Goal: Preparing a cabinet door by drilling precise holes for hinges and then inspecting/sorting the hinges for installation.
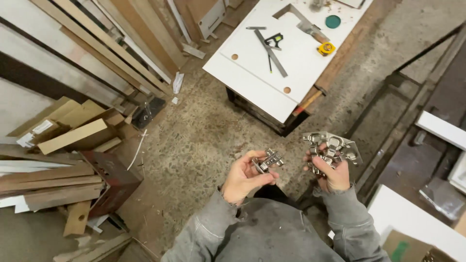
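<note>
1. While both hands hover low in the middle of the frame above the concrete floor [204, 140], the left hand [242, 177] is curled around a single metal cabinet hinge [268, 160], pinching it between thumb and fingers so that its arm sticks out toward the upper right.
2. To the right of it, the right hand [332, 172] is closed around a bunch of similar metal hinges [332, 148], their cups and plates fanning out above the fingers.
3. The two hands sit near each other but apart; the single hinge does not touch the bunch.
4. As a judgement, the step in hand is sorting: one hinge is separated from the rest and held up for a look.
5. The next move would call for a steady hold on the bunch, since the loose pieces could slip between the fingers, and for turning the single hinge with the left fingers alone.
6. Grey sleeves [213, 228] frame the bottom of the view.
7. Above the hands, in the upper middle, stands a white surface [252, 77] with round bored holes; on it lie a combination square [269, 48], a yellow tape measure [326, 48] and a green round disc [333, 21].
8. A wooden-handled tool [308, 101] leans at its right edge.
9. Wooden offcuts and boards [73, 136] pile up at the left of the frame.
10. A white panel [412, 218] fills the lower right corner.
</note>
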